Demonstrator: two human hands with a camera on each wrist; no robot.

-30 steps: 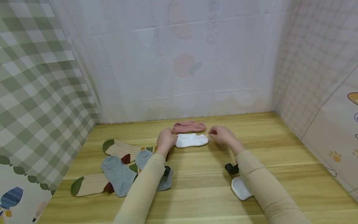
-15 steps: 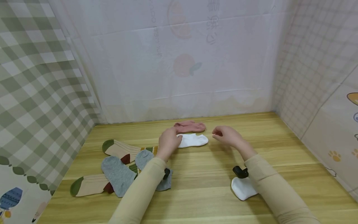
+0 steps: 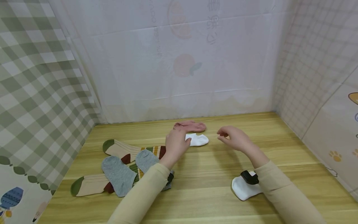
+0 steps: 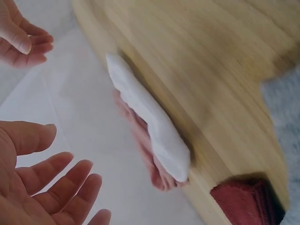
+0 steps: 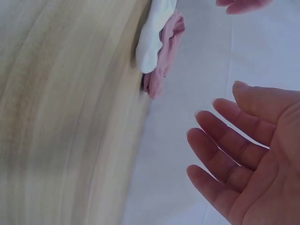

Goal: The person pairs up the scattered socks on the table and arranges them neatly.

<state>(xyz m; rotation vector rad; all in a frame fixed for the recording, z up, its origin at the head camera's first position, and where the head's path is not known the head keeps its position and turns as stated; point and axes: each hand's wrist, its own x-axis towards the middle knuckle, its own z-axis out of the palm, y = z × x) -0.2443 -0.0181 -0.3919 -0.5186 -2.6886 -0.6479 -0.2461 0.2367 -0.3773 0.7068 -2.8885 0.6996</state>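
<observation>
Handling the white sock (image 3: 199,140) should require little force: its fabric appears light, soft, limp and not fragile. It lies on the wooden table (image 3: 201,189), just beside the pink knit (image 3: 193,126), on the person's side of it. Neither hand grips anything (left hand (image 3: 176,143): fingers spread apart; right hand (image 3: 233,138): fingers loosely parted). For even support, pinching both ends appears suitable.

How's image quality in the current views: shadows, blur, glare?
Head: soft shadows on the table near the right hand, no strong glare; left wrist: shadow alongside the white sock, its texture faint; right wrist: wood grain blurry, fingers clearer.
</observation>
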